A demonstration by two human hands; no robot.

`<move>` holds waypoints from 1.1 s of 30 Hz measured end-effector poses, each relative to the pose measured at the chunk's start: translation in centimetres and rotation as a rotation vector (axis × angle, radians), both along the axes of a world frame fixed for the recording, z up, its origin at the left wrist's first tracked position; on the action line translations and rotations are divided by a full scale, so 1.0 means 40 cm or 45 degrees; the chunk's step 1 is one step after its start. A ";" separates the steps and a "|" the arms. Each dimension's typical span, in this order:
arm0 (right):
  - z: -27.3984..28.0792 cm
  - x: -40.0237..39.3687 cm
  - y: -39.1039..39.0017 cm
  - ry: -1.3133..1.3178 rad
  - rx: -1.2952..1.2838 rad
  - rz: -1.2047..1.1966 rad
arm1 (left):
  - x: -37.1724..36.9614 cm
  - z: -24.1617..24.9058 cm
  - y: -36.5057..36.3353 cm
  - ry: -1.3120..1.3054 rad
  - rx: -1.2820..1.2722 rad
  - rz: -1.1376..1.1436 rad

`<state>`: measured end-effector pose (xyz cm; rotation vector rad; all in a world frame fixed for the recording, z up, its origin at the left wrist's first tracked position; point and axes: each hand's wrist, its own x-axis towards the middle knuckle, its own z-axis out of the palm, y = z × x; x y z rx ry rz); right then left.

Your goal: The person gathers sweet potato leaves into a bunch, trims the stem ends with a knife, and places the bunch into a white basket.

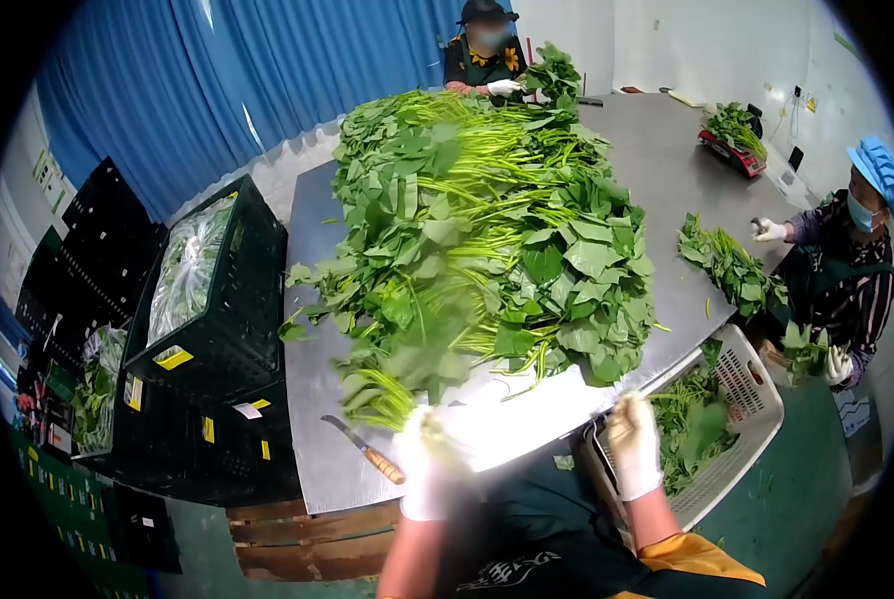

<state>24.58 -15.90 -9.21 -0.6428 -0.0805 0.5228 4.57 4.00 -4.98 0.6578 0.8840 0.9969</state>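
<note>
My left hand [424, 464], in a white glove and smeared by motion, is closed around the stems of a bunch of leafy greens [432, 344]. The bunch's leaves point away from me and are blurred. My gloved right hand [634, 444] is curled closed above the near table edge, beside a pale crate; what its fingers hold, if anything, is too small to make out. Beyond both hands spreads a big heap of leafy greens [487, 230] with long green stems. Left of my left hand lies a curved knife with a wooden handle [382, 464].
A metal table [667, 150] bears the heap. The pale crate [757, 389] at its right holds loose greens. Dark crates [252, 290] with bagged greens stand left. One person works at the far end, another at right beside a greens pile [732, 265]. A red scale [732, 150] carries greens.
</note>
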 end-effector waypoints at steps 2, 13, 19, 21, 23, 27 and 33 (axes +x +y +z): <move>0.040 0.077 -0.039 0.180 0.269 0.041 | -0.031 0.043 0.029 -0.018 0.023 0.105; 0.059 -0.012 0.344 -1.083 -0.934 0.764 | -0.048 0.074 -0.031 0.030 0.190 0.087; 0.149 0.056 0.591 -2.465 -1.533 -0.242 | -0.114 0.100 -0.011 0.157 0.249 0.095; 0.136 0.132 0.661 -2.680 -1.666 -0.373 | -0.123 0.093 -0.005 0.164 0.249 0.059; 0.104 0.212 0.713 -2.787 -1.932 -0.517 | -0.123 0.104 -0.017 0.158 0.131 0.014; 0.208 0.219 0.685 -2.762 -2.103 -0.211 | -0.151 0.080 -0.011 0.238 0.155 -0.042; 0.279 0.241 0.526 -2.809 -1.281 -0.227 | -0.167 0.048 0.010 0.229 0.163 -0.035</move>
